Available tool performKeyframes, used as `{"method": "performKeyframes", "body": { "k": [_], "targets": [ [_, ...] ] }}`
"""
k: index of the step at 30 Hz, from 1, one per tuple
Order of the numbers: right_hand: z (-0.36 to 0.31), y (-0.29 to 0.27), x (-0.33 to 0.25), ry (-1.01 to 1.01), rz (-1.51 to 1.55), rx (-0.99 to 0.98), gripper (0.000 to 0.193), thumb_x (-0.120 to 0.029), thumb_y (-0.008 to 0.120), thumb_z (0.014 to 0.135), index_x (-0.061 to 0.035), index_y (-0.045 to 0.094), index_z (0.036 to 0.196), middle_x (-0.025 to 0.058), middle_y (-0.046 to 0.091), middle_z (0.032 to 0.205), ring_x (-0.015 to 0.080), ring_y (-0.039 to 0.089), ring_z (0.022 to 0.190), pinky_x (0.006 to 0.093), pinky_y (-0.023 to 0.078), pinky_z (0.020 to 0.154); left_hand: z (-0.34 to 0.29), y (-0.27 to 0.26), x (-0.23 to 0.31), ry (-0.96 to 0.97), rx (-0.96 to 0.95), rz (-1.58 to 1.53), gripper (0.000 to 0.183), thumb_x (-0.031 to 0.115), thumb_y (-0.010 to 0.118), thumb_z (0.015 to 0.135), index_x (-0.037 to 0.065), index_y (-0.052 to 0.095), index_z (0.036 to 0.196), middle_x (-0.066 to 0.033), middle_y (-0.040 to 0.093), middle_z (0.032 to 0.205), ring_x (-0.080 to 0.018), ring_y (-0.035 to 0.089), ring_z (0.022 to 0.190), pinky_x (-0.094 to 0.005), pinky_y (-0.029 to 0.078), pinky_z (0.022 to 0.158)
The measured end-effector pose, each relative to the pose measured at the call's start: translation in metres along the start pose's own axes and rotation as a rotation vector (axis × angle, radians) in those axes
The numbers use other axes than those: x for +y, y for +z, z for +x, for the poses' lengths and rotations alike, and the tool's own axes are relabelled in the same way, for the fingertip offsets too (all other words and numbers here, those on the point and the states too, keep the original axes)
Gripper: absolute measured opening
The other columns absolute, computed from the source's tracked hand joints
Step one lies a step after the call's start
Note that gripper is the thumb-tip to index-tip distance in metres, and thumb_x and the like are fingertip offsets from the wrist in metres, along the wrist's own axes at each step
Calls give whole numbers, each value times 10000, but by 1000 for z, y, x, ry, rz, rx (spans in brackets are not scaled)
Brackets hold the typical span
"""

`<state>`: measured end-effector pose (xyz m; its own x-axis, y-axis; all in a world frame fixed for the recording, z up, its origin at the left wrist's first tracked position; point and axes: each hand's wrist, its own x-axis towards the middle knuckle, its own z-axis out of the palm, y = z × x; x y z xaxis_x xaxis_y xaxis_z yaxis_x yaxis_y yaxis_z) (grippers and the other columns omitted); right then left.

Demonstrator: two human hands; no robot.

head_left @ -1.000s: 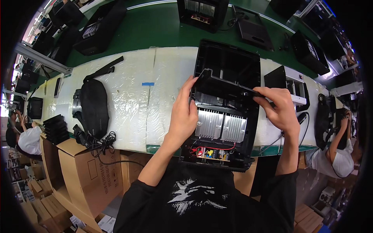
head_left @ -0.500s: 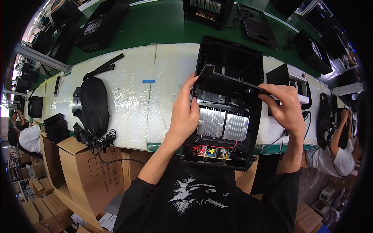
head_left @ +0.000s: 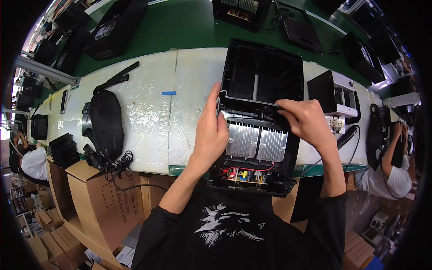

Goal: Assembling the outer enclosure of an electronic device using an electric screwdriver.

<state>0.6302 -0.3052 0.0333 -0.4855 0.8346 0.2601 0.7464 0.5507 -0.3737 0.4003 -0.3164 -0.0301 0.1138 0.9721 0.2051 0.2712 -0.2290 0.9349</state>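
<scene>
An open black housing [head_left: 264, 85] stands before me at the table's near edge. Two finned silver heatsinks [head_left: 256, 144] sit inside it, with a circuit board [head_left: 245, 174] and a red wire nearer me. Across its middle lies a thin black panel [head_left: 245, 101], nearly level. My left hand [head_left: 210, 130] grips the housing's left wall, fingers outside and thumb at the inner edge beside the panel's end. Bent fingers of my right hand [head_left: 306, 119] pinch the panel's far edge, right of centre; the fingertips are partly hidden.
A black fabric bag [head_left: 106, 121] and coiled cable [head_left: 120, 161] lie at left. Stacked black parts [head_left: 67, 150] are beyond them. A white-and-black device [head_left: 339, 96] stands at right. Further black housings line the green surface [head_left: 180, 27]. Cardboard boxes [head_left: 108, 202] stand below left. Co-workers sit at both sides.
The black panel has tipped down from a raised slant to nearly level in the housing. My right hand has moved left along it, from its right end towards the middle.
</scene>
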Motion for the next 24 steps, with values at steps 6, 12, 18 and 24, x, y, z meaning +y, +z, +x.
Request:
{"method": "performKeyframes", "body": {
  "k": [6,12,18,24],
  "targets": [
    [-10,18,14,73,-41,-34,149,-71,651,770,-41,645,916,159,635,721,317,623,625,345,488,559,-1,1,6,33,16,0,611,-92,359,807,-1,277,1406,-257,402,1373,-386,419,1257,-382,330,1040],
    [-1,10,14,278,79,-261,243,-79,645,774,-46,645,1015,166,661,824,301,646,715,327,515,667,1,-1,11,-117,-45,-172,601,-135,339,818,-18,282,1405,-184,333,1442,-263,318,1349,-325,254,1098],
    [-50,-40,18,545,236,555,249,-129,587,891,-41,612,1123,71,659,952,120,621,848,241,481,756,-4,0,-4,17,26,-119,598,-117,346,794,21,342,1376,-206,375,1413,-328,372,1312,-356,297,1078],
    [-218,-46,182,1634,-148,293,700,-567,492,857,102,579,1041,283,642,898,370,645,905,440,473,812,-2,-1,0,2,7,-147,565,-129,344,780,18,399,1323,-204,330,1442,-325,313,1348,-387,248,1110]
  ]
}}
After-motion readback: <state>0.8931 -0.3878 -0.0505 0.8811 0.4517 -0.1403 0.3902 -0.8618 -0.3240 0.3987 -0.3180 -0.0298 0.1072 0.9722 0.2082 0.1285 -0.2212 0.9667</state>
